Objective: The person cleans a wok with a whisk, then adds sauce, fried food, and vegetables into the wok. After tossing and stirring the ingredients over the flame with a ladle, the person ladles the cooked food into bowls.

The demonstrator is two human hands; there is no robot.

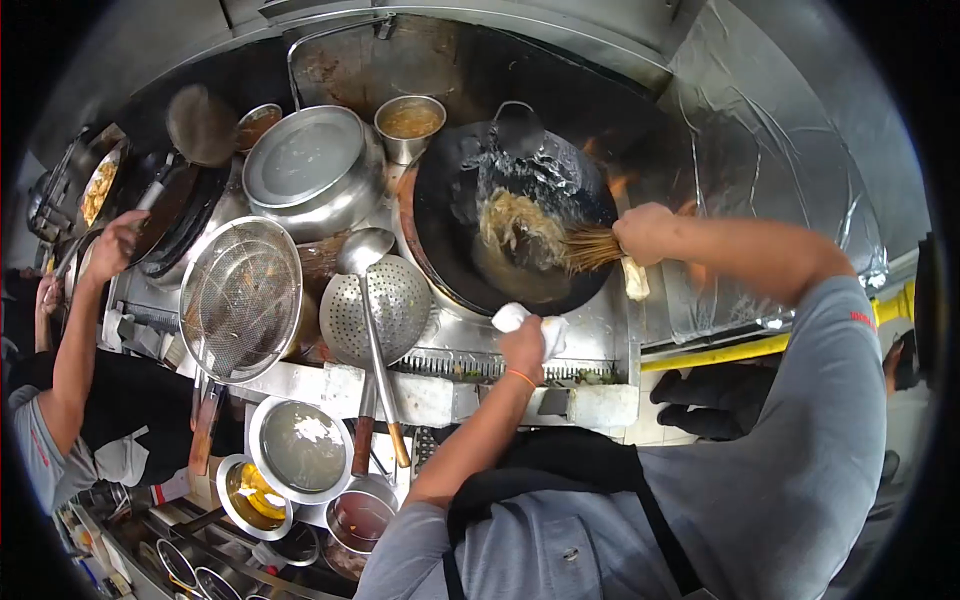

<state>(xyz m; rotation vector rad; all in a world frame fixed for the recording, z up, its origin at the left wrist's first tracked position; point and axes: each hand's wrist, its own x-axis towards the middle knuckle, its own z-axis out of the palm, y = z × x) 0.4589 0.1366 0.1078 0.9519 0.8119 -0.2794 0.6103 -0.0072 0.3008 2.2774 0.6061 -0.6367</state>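
Note:
My right hand point(645, 232) is closed around a bamboo brush point(592, 248), whose bristles reach into a large black wok point(455, 225). Splashing water and pale foam point(520, 225) lie in the wok beside the bristle tips. At the wok's near rim, my left hand point(524, 348) grips a folded white cloth point(512, 317). An orange band circles my left wrist. Just left of my left hand are a perforated skimmer point(345, 318) and a long-handled ladle point(366, 250).
A lidded steel pot point(305, 160), a small pot of orange liquid point(410, 120) and a wire strainer point(240, 300) stand left of the wok. Bowls point(303, 450) sit below them. At far left, a co-worker's hand point(115, 245) holds a handled tool. Flames show around the wok.

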